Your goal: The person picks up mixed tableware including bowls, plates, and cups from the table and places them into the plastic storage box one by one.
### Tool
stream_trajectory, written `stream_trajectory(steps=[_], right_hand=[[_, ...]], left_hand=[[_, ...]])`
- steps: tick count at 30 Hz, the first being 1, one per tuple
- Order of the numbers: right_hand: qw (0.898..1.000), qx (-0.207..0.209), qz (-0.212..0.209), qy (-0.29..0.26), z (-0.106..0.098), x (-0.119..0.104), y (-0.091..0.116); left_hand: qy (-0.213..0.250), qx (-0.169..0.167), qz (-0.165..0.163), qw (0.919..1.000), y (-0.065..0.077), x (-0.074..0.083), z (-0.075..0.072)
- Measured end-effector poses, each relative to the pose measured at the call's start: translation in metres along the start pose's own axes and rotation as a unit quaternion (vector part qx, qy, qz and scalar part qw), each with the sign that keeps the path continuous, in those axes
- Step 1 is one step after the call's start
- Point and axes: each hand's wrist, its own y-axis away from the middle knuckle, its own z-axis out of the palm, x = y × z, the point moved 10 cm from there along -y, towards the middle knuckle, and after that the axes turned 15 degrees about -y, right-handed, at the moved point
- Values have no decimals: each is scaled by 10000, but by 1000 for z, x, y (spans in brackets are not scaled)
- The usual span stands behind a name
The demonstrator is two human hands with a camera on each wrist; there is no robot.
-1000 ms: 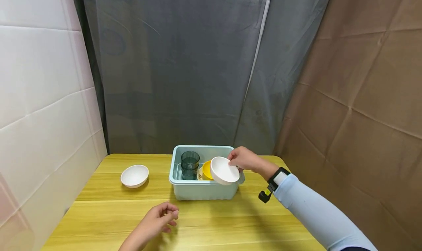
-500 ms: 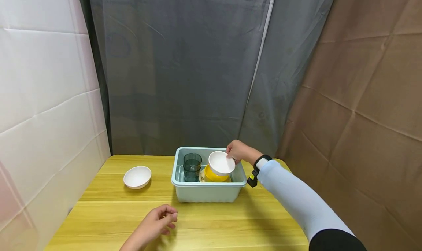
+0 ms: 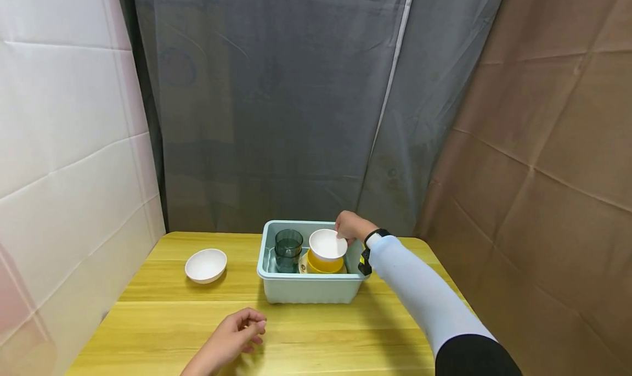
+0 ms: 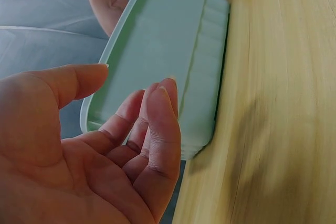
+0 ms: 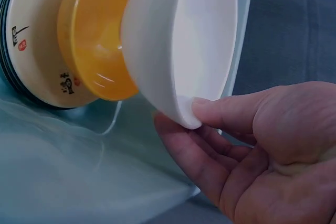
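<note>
My right hand [image 3: 349,227] pinches the rim of a white bowl [image 3: 328,245] between thumb and fingers. In the right wrist view the white bowl [image 5: 178,40] is tilted close over a yellow bowl [image 5: 100,35]. That yellow bowl rests on cream plates [image 5: 37,40] with dark edges and painted characters, inside a light blue-green bin [image 3: 313,290]. Two dark, see-through cups [image 3: 288,243], one stacked in the other, stand at the bin's left side. My left hand [image 3: 229,335] hovers in front of the bin, fingers loosely bent, holding nothing.
A second white bowl [image 3: 206,266] sits on the wooden table [image 3: 163,310] left of the bin. Grey cloth [image 3: 276,101] hangs behind the table, with white cloth [image 3: 74,118] at the left and brown cloth [image 3: 533,145] at the right.
My right hand has carried the white bowl from the bin's front right rim inward, over the yellow bowl, and lowered it slightly. The left hand has barely moved.
</note>
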Motion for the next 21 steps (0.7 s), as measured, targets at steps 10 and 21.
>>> stream_trajectory(steps=[10,21], right_hand=[[9879,334,905,1217,12,19,-36],[9842,152,1407,1066,21,26,-36]], left_hand=[[-5,-36,-169,9999,3,-4,-1],[21,-22,-184,9998,3,-8,-1]])
